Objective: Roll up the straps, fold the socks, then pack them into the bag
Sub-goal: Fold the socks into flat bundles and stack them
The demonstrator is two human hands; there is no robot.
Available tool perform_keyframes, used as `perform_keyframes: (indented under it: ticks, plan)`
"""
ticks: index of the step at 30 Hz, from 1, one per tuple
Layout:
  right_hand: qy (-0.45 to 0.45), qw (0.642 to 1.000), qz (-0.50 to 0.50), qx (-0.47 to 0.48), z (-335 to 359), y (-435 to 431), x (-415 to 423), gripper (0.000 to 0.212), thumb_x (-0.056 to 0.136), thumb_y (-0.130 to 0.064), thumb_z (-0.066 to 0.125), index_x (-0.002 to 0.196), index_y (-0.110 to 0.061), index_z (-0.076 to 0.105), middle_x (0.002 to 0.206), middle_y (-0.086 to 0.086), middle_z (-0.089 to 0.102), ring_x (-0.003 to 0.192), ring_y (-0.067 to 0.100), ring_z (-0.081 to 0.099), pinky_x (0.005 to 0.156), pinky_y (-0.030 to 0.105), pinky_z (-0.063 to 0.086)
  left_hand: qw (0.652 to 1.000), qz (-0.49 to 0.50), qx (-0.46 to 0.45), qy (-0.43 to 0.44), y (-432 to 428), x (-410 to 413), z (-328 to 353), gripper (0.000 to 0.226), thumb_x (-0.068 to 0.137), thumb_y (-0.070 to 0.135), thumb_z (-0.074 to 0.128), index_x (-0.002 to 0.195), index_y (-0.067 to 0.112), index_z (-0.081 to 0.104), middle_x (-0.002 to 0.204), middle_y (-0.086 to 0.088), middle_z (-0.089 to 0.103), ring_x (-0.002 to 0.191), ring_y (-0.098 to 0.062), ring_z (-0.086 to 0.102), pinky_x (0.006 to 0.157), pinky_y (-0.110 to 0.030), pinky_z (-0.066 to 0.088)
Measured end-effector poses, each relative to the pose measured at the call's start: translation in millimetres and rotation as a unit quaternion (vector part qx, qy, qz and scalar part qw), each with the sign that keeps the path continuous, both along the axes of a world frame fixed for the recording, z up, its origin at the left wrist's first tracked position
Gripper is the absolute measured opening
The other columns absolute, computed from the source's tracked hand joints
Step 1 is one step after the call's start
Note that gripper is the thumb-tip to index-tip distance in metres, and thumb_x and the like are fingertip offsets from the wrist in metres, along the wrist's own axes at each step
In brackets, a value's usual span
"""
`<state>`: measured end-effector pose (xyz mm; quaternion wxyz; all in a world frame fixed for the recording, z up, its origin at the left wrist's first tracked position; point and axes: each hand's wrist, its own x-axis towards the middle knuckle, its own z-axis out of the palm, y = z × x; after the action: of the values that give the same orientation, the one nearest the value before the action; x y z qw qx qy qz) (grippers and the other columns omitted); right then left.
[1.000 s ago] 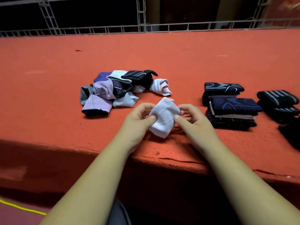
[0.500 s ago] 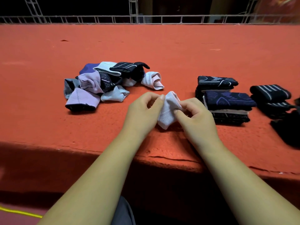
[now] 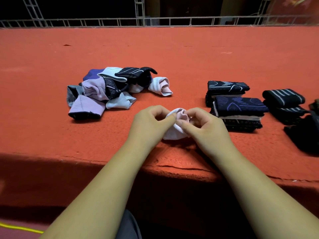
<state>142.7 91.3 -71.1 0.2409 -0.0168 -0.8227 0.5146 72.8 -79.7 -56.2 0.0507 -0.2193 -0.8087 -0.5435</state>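
Socks and straps all lie on your orange worktop (image 3: 172, 54), a broad carpeted surface that runs back to a metal railing (image 3: 172, 21) along its far edge. Its near edge (image 3: 172, 167) is cracked and drops into shadow just in front of your wrists. Open orange surface stretches from the things to the railing, and more lies to the left of the heap.

The heap of loose socks (image 3: 96, 94) sits left of centre, a tangle of lilac, white, grey and dark pieces, with one pink-and-white sock (image 3: 161, 86) lying at its right side. Well apart on the right stands the stack of folded dark socks (image 3: 236, 107), its edges roughly squared. Just beside that are the rolled striped straps (image 3: 283, 99). A dark bundle (image 3: 303, 135) runs off the right edge of the view, and you cannot tell what it is.

Between the heap and the stack, close to the near edge, is the pale pink sock (image 3: 176, 134), bunched and resting on the worktop. Your left hand (image 3: 150, 123) and right hand (image 3: 205, 125) meet over it. Each grip is closed on the sock, thumb and curled fingers pinching its upper folds.
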Motion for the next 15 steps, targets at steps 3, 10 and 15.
perform_keyframes:
  ticks: [3,10,15]
  plan:
    - [-0.006,1.0,0.009,-0.011,0,2,1,0.006,0.095,-0.039,0.078,0.095,-0.033,0.081,0.084,-0.004,0.077,0.077,0.015,0.068,0.075,0.035,0.055,1.0,0.009,0.008,0.004,0,-3,-2,0.019,0.089,0.039,0.078,0.074,0.027,0.078,0.08,0.006,0.073,0.078,-0.009,0.066,0.076,-0.032,0.052]
    - [0.008,0.994,-0.021,-0.105,-2,7,-5,0.011,0.104,-0.023,0.068,0.098,-0.018,0.077,0.072,-0.005,0.07,0.057,0.004,0.054,0.057,0.018,0.042,0.991,0.043,0.092,-0.082,-1,-17,-9,0.019,0.095,0.017,0.069,0.079,0.015,0.078,0.062,0.018,0.063,0.062,0.003,0.054,0.059,-0.016,0.041]
    - [0.028,0.947,-0.006,-0.321,-3,15,-15,0.015,0.106,-0.02,0.063,0.115,-0.012,0.073,0.088,0.016,0.056,0.048,0.011,0.03,0.052,0.028,0.02,0.969,0.096,0.18,-0.136,1,-35,-16,0.024,0.096,0.017,0.067,0.073,0.019,0.073,0.059,0.016,0.057,0.053,0.001,0.047,0.051,-0.015,0.038]
